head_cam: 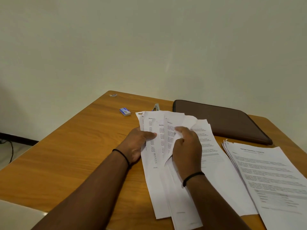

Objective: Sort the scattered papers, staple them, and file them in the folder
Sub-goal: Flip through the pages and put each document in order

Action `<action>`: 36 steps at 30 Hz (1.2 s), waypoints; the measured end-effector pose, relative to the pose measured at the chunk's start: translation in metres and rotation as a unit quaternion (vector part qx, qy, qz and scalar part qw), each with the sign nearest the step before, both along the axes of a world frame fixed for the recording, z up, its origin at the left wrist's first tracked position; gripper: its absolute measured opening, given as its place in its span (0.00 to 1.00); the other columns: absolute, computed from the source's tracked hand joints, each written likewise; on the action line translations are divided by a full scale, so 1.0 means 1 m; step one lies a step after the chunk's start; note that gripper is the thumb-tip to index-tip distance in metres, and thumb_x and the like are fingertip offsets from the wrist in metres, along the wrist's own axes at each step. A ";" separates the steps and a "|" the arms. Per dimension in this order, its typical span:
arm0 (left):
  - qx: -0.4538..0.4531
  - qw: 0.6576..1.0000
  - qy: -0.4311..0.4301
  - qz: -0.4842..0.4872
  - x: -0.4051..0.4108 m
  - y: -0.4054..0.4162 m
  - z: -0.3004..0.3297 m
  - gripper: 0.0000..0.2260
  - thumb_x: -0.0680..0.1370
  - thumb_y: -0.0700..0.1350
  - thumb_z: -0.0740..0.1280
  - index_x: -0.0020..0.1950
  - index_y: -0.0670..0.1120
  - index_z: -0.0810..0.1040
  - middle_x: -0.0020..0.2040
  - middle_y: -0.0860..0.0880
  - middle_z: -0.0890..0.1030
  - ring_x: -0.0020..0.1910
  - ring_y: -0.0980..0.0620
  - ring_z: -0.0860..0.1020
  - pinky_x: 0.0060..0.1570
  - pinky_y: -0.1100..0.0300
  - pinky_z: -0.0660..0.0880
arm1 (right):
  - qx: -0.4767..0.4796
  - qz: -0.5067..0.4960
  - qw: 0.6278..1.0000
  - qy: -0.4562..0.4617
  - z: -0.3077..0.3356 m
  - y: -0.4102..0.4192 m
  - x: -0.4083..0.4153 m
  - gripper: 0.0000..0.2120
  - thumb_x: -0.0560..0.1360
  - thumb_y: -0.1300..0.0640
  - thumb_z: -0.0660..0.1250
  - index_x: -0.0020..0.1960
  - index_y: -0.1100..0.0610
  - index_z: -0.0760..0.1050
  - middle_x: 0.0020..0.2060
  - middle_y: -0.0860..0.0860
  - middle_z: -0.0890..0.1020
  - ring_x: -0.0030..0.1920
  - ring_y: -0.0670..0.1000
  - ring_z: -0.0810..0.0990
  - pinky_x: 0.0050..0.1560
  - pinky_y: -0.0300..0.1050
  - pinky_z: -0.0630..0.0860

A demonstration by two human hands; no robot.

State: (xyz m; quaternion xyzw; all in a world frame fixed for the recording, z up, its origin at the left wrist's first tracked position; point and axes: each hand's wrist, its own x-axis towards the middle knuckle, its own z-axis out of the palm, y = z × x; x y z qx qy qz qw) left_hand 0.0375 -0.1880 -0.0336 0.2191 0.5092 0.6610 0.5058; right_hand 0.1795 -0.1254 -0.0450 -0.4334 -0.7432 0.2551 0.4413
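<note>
Fingers: left hand, at 9 o'clock of the loose papers, has its thumb laid across the top sheet and the other fingers hidden beneath, holding the fan from its left edge. Right hand has fingers curled, pinching and lifting the crumpled edge of one sheet near the fan's middle.

Item, loose papers: fanned printed sheets at table centre, partly raised, their lower ends trailing toward 6 o'clock. Judged very light, thin and limp; they sag where unsupported, slide readily over one another and crease or tear under a hard pinch. Best held at an edge or corner between thumb and fingers, with a flat palm below.

Item, sorted pile: neater stack lying flat at 4 o'clock, just beside the fan; whether the edges overlap cannot be told.

Item, folder: dark brown, closed, flat at 1 o'clock, touching or just behind the fan's top corner.

Item, stapler: at 12 o'clock, partly hidden behind the sheets' top edge, so the fan stands in the way of reaching it.

Item, staple box: small, blue, at 11 o'clock, apart from the papers.

Item, table: wooden surface bearing all the above.
</note>
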 end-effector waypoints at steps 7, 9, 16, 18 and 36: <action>0.033 0.999 -0.034 -0.015 0.002 -0.001 -0.001 0.14 0.81 0.32 0.62 0.59 0.47 0.79 0.58 0.40 0.83 0.51 0.39 0.84 0.46 0.46 0.83 | 0.007 0.002 0.993 -0.116 0.000 -0.008 -0.009 0.22 0.76 0.42 0.69 0.63 0.53 0.78 0.58 0.49 0.80 0.57 0.50 0.80 0.52 0.40 0.76; 0.035 0.999 -0.032 -0.017 0.002 0.000 -0.001 0.14 0.81 0.31 0.61 0.60 0.46 0.78 0.59 0.40 0.83 0.54 0.38 0.83 0.50 0.44 0.81 | 0.001 -0.013 0.996 -0.091 -0.002 -0.002 -0.008 0.13 0.76 0.47 0.70 0.55 0.54 0.82 0.52 0.49 0.83 0.52 0.50 0.81 0.49 0.39 0.75; 0.017 0.999 -0.048 -0.005 -0.005 -0.002 -0.005 0.17 0.79 0.30 0.62 0.66 0.43 0.76 0.57 0.41 0.84 0.55 0.38 0.83 0.54 0.42 0.80 | -0.030 -0.035 0.999 0.022 0.003 -0.004 0.000 0.09 0.77 0.59 0.69 0.54 0.52 0.72 0.47 0.51 0.84 0.38 0.45 0.81 0.29 0.26 0.72; 0.025 0.998 -0.064 -0.013 -0.006 -0.002 -0.004 0.18 0.80 0.30 0.62 0.67 0.44 0.76 0.58 0.41 0.84 0.57 0.37 0.82 0.55 0.41 0.79 | -0.039 0.010 0.998 0.051 0.006 -0.007 0.000 0.22 0.78 0.62 0.68 0.65 0.47 0.64 0.55 0.50 0.81 0.45 0.48 0.83 0.36 0.33 0.81; 0.047 0.989 -0.131 -0.041 -0.004 -0.006 0.001 0.16 0.79 0.29 0.61 0.61 0.45 0.77 0.56 0.40 0.84 0.48 0.40 0.85 0.39 0.47 0.83 | 0.026 -0.006 0.996 -0.091 0.002 -0.015 -0.005 0.11 0.78 0.47 0.68 0.42 0.53 0.75 0.45 0.48 0.83 0.38 0.46 0.78 0.34 0.28 0.65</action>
